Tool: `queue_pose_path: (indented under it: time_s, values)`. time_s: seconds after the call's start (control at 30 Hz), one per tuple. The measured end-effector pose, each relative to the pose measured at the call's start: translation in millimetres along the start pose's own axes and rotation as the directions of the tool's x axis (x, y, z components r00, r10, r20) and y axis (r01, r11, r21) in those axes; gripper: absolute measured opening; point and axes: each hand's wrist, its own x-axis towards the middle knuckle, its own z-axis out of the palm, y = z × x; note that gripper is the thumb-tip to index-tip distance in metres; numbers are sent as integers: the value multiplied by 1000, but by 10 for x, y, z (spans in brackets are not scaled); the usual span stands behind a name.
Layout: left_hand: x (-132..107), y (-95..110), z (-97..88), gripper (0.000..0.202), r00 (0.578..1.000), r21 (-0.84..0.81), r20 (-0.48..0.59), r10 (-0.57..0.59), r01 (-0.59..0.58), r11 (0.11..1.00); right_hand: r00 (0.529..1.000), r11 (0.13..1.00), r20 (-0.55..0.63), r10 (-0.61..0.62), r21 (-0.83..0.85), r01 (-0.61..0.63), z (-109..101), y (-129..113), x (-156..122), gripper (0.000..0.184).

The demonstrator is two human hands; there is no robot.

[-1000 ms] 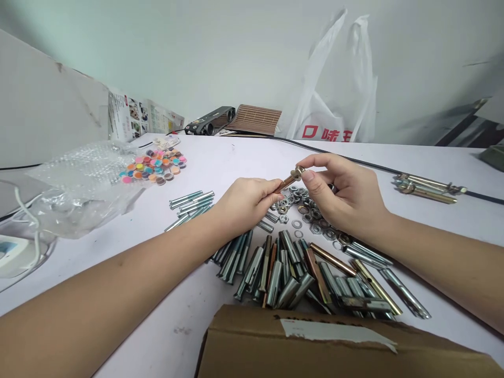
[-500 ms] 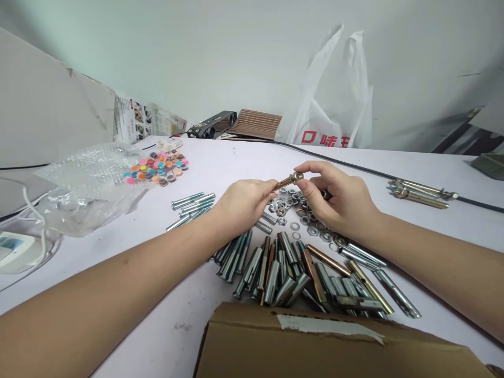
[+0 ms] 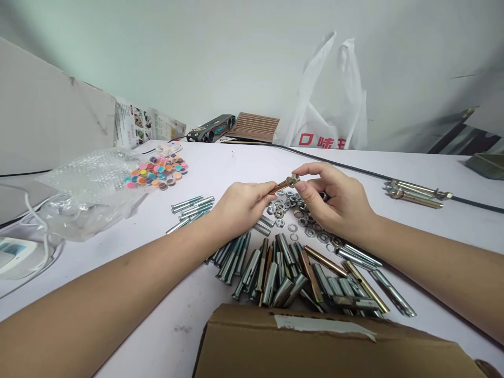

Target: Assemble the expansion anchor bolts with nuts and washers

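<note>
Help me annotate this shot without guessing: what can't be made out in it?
- Bolt, head view: its far end is hidden inside the left hand.
- Nuts, head view: the right hand covers part of the pile, so no sure count.
- Box, head view: its near part is cut off by the bottom edge.
- Label, head view: its print is too small to read.
</note>
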Motion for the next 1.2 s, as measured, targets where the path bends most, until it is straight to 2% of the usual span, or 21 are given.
queue_pose_path:
  time_s: [0.13, 0.27, 0.5, 0.87, 1.03, 1.13, 1.2]
  values:
    - [-3, -36, 14, 25, 999, 27, -23, 45, -44, 999, 1000, 997, 19, -23, -74, 24, 3, 42, 4, 18]
    - [-11, -73, 40, 27, 996, 40, -62, 68, -65, 997, 999, 998, -11, -46, -51, 45, 0, 57, 10, 15]
    - [-1, -49, 33, 27, 997, 67, -23, 72, -70, 995, 994, 993, -72, -77, -90, 70, 1, 32, 27, 22]
    - [1, -46, 16, 28, 994, 91, 23, 104, -106, 990, 997, 997, 0, -72, -33, 72, -9, 83, 44, 32]
    - [7, -47, 19, 27, 987, 189, 14, 158, -158, 969, 994, 981, -1, -110, -160, 109, -63, 87, 59, 20]
    - [9, -41, 15, 28, 986, 216, 22, 163, -163, 963, 992, 966, 5, -125, -227, 123, -108, 96, 73, 23]
    - [13, -36, 8, 28, 988, 219, 30, 152, -155, 963, 995, 972, -6, -104, -212, 101, -125, 108, 78, 28]
